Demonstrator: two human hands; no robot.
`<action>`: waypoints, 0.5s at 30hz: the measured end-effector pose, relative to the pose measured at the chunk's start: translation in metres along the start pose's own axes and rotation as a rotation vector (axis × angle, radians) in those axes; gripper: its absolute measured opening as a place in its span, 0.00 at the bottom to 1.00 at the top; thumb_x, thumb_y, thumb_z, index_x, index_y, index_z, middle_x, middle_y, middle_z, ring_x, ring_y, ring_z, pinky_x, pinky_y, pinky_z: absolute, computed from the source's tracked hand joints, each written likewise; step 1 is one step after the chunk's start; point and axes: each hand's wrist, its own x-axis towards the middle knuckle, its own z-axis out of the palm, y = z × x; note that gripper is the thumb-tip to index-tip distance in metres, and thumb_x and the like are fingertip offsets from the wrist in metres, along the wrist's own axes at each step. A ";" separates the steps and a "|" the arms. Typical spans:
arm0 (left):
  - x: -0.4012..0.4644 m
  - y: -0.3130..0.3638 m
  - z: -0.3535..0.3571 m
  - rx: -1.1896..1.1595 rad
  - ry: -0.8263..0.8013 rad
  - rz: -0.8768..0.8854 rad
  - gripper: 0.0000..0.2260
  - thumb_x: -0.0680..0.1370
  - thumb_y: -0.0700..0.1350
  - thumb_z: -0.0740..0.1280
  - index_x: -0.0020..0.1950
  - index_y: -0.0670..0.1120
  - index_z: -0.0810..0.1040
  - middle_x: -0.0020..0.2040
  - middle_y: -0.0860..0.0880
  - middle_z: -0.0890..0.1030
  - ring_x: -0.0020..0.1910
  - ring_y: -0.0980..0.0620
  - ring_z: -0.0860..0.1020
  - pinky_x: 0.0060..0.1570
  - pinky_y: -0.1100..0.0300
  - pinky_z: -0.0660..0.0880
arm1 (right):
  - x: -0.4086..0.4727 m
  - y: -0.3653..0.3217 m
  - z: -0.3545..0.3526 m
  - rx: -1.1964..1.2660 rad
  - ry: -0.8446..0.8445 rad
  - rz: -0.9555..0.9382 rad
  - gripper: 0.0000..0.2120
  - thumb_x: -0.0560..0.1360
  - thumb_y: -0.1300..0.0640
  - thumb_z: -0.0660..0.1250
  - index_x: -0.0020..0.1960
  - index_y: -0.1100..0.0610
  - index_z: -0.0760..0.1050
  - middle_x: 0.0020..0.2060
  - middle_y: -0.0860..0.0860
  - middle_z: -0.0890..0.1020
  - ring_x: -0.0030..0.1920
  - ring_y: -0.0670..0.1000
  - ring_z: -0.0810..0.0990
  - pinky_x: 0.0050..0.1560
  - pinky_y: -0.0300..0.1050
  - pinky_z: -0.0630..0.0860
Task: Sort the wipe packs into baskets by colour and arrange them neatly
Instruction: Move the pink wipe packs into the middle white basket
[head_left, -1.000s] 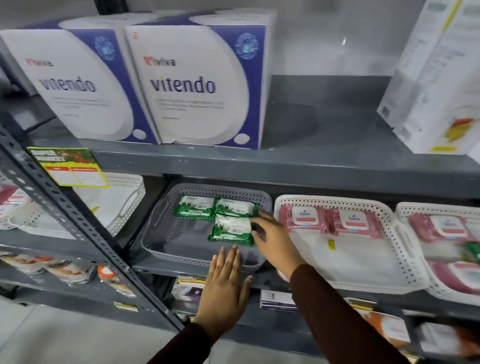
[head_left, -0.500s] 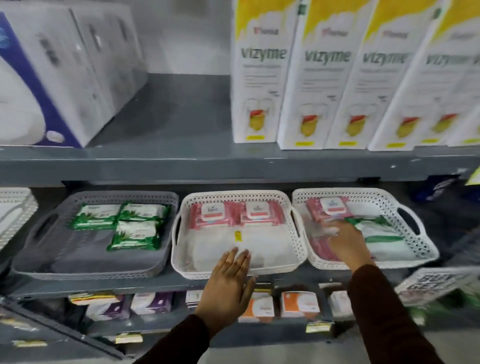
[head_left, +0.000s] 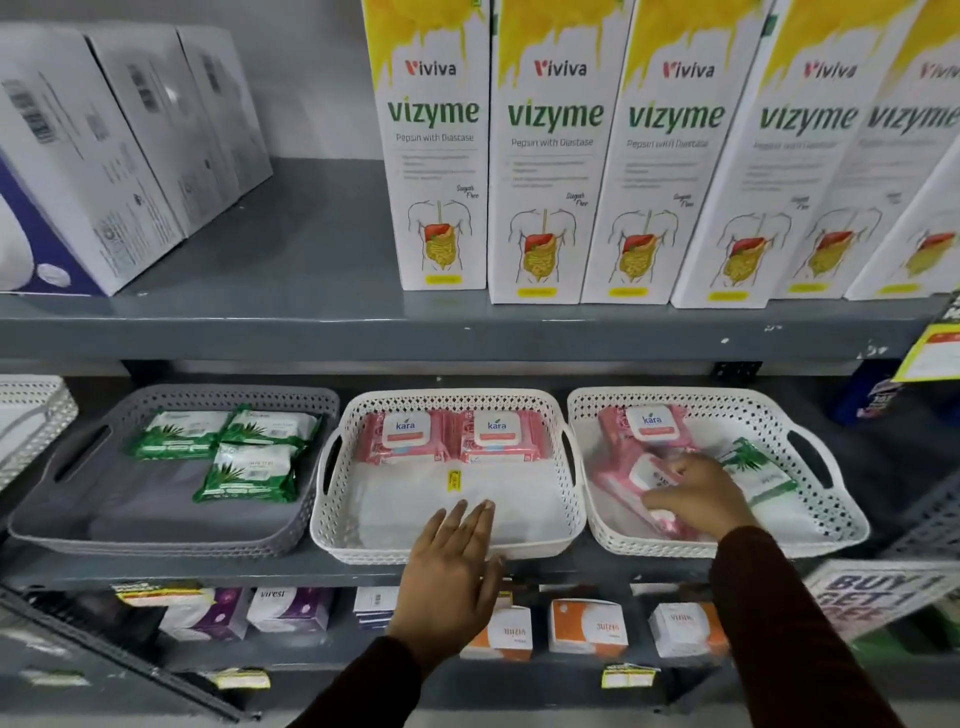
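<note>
Grey metal shelf (head_left: 363, 332) carried a row of white-and-yellow Vizyme boxes (head_left: 550, 156) above. On the tier below sat three perforated baskets side by side. Grey basket (head_left: 171, 540), leftmost, held three green wipe packs (head_left: 244, 473). Middle white basket (head_left: 447, 551) held two pink Kara packs (head_left: 447, 436) along its back wall. Right white basket (head_left: 727, 545) held a mix: pink pack (head_left: 647, 426) at back, green pack (head_left: 753, 467) to the right. Right hand (head_left: 696, 493) reached in, grip closing on a tilted pink pack (head_left: 623, 488). Left hand (head_left: 452, 577) hovered flat at the middle basket's front rim, grip released, fingers spread.
</note>
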 end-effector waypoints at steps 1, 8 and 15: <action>0.000 -0.003 0.000 0.014 -0.008 -0.041 0.26 0.82 0.56 0.49 0.77 0.44 0.63 0.74 0.47 0.68 0.75 0.48 0.63 0.73 0.48 0.58 | -0.002 -0.005 0.003 0.087 0.065 -0.007 0.22 0.61 0.52 0.78 0.53 0.56 0.79 0.50 0.47 0.82 0.39 0.48 0.81 0.47 0.50 0.79; -0.002 -0.006 0.001 0.075 -0.080 -0.060 0.30 0.82 0.58 0.46 0.80 0.44 0.49 0.79 0.47 0.51 0.78 0.49 0.46 0.75 0.46 0.51 | -0.026 -0.076 0.028 0.413 0.266 -0.238 0.31 0.64 0.48 0.79 0.63 0.46 0.70 0.45 0.52 0.82 0.41 0.53 0.84 0.43 0.52 0.82; -0.003 -0.005 -0.001 0.118 -0.107 -0.054 0.31 0.82 0.59 0.49 0.79 0.41 0.52 0.79 0.44 0.55 0.78 0.46 0.50 0.73 0.46 0.49 | -0.040 -0.117 0.112 0.097 0.146 -0.302 0.18 0.74 0.44 0.70 0.59 0.48 0.69 0.51 0.56 0.78 0.46 0.55 0.81 0.46 0.46 0.80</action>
